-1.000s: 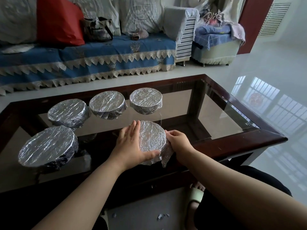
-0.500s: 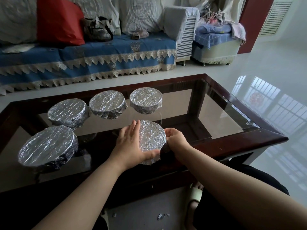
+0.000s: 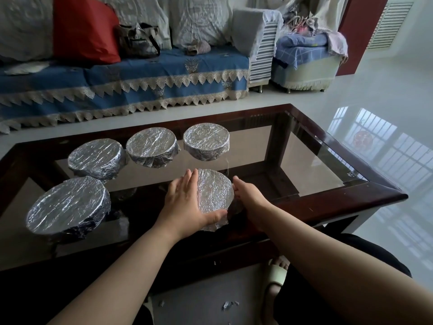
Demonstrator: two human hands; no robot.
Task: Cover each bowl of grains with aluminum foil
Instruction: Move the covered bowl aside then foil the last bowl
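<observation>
Head view, lower centre of the frame: small foil scraps (image 3: 228, 304) lie on the floor beside a foot in a pale slipper (image 3: 276, 276). Above them both forearms reach to the nearest bowl (image 3: 214, 195), which stands near the front edge of the glass table (image 3: 304, 165). The left hand (image 3: 185, 205) lies flat on the foil top with straight fingers, and its thumb hooks under the near rim; most likely this steadies the bowl and keeps the sheet tight. The right hand (image 3: 248, 195) presses against the right side of the bowl; its fingertips are hidden behind the rim, so one cannot tell if they curl or pinch the foil. It seems to be smoothing the foil down along the wall.

At the left, a bigger covered bowl (image 3: 68, 205) stands apart from it. Farther back, three more covered bowls (image 3: 151, 146) stand in a row, close to each other, probably set aside as finished. Judging from this, the work is near its end.

In the upper part of the frame a sofa (image 3: 117, 85) carries a red cushion (image 3: 84, 29) and a bag (image 3: 138, 41). No brand or readable writing shows anywhere.
</observation>
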